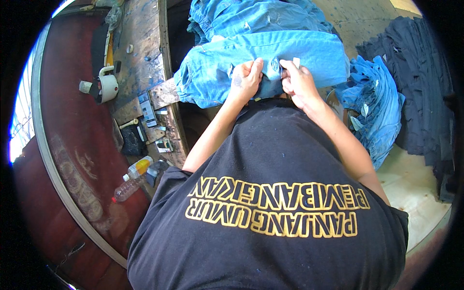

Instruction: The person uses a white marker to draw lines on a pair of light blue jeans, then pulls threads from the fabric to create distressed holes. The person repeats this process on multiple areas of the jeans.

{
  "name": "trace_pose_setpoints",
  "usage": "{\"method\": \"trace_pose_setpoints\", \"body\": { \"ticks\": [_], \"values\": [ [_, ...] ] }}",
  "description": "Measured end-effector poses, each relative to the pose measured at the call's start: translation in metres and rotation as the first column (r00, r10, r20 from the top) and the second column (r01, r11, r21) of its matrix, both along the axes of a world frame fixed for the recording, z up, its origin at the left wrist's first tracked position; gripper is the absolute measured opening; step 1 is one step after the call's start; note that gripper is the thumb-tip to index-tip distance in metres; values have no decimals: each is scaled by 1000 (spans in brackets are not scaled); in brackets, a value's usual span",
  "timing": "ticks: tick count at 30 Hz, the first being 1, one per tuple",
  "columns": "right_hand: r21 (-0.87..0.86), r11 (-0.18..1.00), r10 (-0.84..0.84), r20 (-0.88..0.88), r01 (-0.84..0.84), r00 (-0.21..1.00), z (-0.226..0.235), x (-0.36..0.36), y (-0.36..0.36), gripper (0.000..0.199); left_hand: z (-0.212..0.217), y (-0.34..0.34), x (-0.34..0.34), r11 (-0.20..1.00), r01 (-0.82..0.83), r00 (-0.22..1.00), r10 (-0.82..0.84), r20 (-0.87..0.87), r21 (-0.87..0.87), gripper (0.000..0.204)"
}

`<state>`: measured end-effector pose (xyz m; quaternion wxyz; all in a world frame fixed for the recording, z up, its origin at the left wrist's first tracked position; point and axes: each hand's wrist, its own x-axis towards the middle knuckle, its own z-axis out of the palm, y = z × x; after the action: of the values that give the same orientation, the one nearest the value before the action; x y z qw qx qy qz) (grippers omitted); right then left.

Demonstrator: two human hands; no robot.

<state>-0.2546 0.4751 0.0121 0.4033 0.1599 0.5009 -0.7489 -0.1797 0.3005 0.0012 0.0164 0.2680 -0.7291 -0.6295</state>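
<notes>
- Dark red surface, scuffed and smooth, fills the left side, a pale strip curving along it.
- Black shirt with yellow-outlined lettering spans the lower middle, blocking sight of what lies beneath.
- Worn, stained wooden bench; its right edge runs close beside the cloth, leaving a narrow dark gap.
- Dark ribbed-looking cloth stack bounds the right side.
- Light-blue denim garment, torn in places, stretches crosswise before the person, a blue heap behind it.
- Crumpled blue bundle just beside its right end.
- Left hand pinches the garment; right hand, slightly apart, curls against it beside a tear, its grip unclear.
- White pot, clear bottle and phone at left.
</notes>
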Motion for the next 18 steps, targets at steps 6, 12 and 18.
{"method": "trace_pose_setpoints", "body": {
  "ticks": [6,12,18],
  "values": [
    [-28,996,-86,-1,86,996,4,2,-5,21,1,-4,1,998,20,1000,-21,-23,-51,53],
    [0,1000,7,-52,-7,999,4,3,1,17,12,0,-2,998,51,998,-52,29,27,51],
    [124,960,-198,-342,253,919,9,-14,25,19,42,-78,49,867,-129,990,82,-118,-482,32]
  ]
}}
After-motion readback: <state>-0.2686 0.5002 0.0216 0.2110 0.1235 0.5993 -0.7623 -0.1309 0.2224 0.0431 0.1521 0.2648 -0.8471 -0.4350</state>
